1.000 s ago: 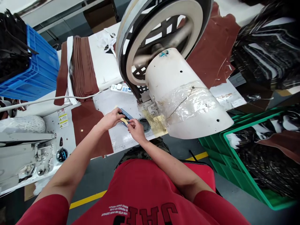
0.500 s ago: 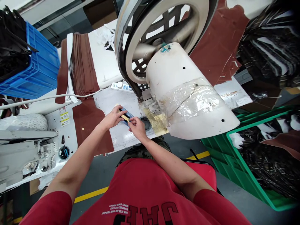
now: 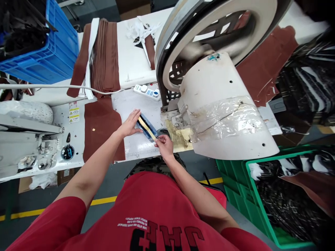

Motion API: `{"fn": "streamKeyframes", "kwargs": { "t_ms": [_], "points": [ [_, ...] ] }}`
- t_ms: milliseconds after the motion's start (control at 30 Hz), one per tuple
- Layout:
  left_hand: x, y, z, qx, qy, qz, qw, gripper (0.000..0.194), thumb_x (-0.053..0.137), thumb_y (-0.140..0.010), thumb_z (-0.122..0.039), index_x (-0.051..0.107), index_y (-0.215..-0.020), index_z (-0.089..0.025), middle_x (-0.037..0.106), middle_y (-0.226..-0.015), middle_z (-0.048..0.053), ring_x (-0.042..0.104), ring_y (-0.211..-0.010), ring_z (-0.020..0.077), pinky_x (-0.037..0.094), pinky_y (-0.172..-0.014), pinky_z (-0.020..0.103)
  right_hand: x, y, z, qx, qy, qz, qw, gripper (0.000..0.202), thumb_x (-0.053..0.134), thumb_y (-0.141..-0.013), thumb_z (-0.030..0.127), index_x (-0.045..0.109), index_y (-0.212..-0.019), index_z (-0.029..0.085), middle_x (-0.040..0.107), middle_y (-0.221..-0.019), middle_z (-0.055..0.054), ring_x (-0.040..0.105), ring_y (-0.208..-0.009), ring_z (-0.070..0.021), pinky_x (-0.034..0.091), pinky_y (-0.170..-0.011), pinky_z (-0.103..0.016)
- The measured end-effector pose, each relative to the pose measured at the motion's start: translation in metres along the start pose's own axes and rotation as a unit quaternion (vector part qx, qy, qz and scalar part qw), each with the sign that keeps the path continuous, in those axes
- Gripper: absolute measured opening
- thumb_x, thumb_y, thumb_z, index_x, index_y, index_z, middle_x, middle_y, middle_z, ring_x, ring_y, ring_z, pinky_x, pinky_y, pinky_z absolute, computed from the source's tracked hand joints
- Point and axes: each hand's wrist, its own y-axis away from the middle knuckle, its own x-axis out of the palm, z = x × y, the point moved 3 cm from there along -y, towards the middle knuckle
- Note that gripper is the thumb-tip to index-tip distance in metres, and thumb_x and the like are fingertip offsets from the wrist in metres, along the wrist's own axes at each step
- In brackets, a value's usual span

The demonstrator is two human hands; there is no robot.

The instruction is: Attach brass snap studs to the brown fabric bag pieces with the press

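Note:
A narrow blue piece with raised sides lies slantwise on the white worktop. Along its middle runs a pale yellow strip. At its upper left end rests my left hand, fingers stretched out flat and the thumb apart, touching the piece's edge without gripping it. The lower end of the strip is pinched between the thumb and fingers of my right hand, just beyond the blue piece. What exactly the blue piece is, I cannot tell.
Just right of my hands stands a large white machine housing with a big wheel. Beyond the hands lie a power strip and stacked brown pieces. A blue crate is far left, a green crate right.
My left hand has flattened out from a closer hold on the blue piece. My right hand has drawn away from the left, toward me, with the strip's end. The view has shifted.

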Motion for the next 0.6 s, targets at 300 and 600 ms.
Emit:
{"fn": "streamKeyframes", "kwargs": {
  "t_ms": [300, 600],
  "points": [
    [-0.002, -0.001, -0.003, -0.013, 0.005, -0.003, 1.000, 0.114, 0.076, -0.074, -0.059, 0.015, -0.158, -0.013, 0.021, -0.162, 0.028, 0.013, -0.153, 0.0431, 0.020, -0.121, 0.063, -0.017, -0.007, -0.024, 0.039, 0.077, 0.040, 0.995, 0.051, 0.071, -0.070, 0.055, 0.053, -0.103, 0.021, 0.069, -0.076, 0.001, 0.070, -0.062, -0.0161, 0.060, -0.063, -0.031],
    [0.036, 0.078, -0.091, -0.316, 0.012, -0.219, 0.923, 0.042, 0.048, -0.098, -0.046, 0.056, -0.124, -0.014, 0.063, -0.121, 0.018, 0.059, -0.117, 0.0292, 0.051, -0.096, 0.043, -0.184, 0.042, -0.039, 0.100, 0.365, -0.026, 0.925, 0.041, 0.045, -0.093, 0.054, 0.062, -0.101, 0.018, 0.073, -0.094, -0.011, 0.073, -0.084, -0.0245, 0.061, -0.073, -0.036]
  ]
}}
